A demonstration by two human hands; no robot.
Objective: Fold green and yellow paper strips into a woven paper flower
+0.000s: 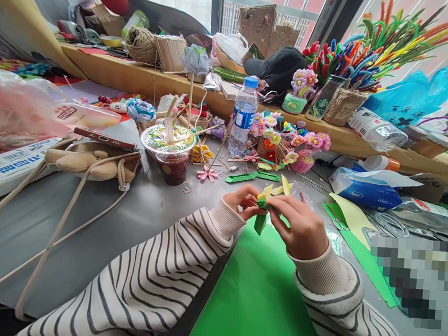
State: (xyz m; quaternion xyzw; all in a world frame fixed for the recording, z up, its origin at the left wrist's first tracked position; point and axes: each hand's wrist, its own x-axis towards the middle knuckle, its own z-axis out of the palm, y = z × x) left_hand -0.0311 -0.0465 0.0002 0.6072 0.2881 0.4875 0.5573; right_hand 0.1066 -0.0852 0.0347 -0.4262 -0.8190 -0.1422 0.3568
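Just below the middle of the frame, the left hand (243, 200) and the right hand (300, 225) meet over a small folded piece of green and yellow paper strips (262, 205), both emerging from sleeves of a cream knit with dark stripes. The left hand's fingertips pinch the folded knot from the left side, and the right hand's fingers close on it from the right, so both hands grasp the same piece; a green tail of it hangs down between them and a yellow end sticks up above. The piece is held above the top edge of a large bright green paper sheet (257, 293) that fills the lower middle of the frame on the grey table (88, 240). Just above the hands lie loose green paper strips (252, 176) and a yellow strip (285, 185), apart from the fingers. Left of centre stands a clear plastic cup of dark red drink with a printed sealed lid (169, 154), and near it, higher up, a clear plastic water bottle with a blue cap (243, 115). Right of the bottle sits a cluster of small pink and yellow pipe-cleaner flowers in little baskets (287, 141). At the left a beige plush bag with long cord straps (90, 161) rests on the table with a phone lying on top.
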